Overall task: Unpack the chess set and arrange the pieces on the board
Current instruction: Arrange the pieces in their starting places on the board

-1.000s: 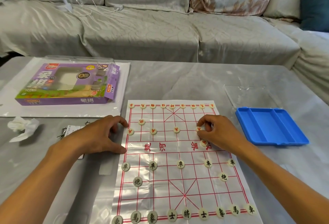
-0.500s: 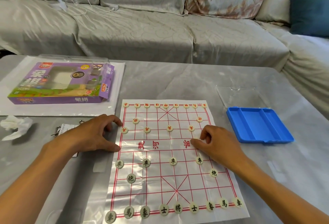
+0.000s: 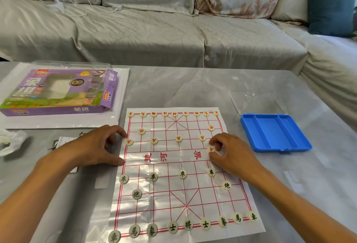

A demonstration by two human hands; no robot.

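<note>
I have the right hand (image 3: 233, 154) curled over a red piece (image 3: 211, 148), which sits on the board (image 3: 168, 192) at the river's right end; index finger and thumb pinch it, the other fingers folded in. Just beyond that hand, four more red pieces run leftward along one row, two more sit a row farther out, and a full red rank lines the far edge. Nearer me than the hand, black pieces stand in their own row, with two below them and a full rank at the near edge. My left hand (image 3: 92, 148) rests on the table (image 3: 193, 88) at the board's left edge, thumb and fingertips spread and loosely bent, touching the sheet's rim and holding nothing. Right of the right hand lies a blue tray (image 3: 274, 132), with a clear lid (image 3: 255, 101) beyond it. Beyond the left hand is a purple box (image 3: 58, 92); to its left lies a tissue (image 3: 9, 142).
</note>
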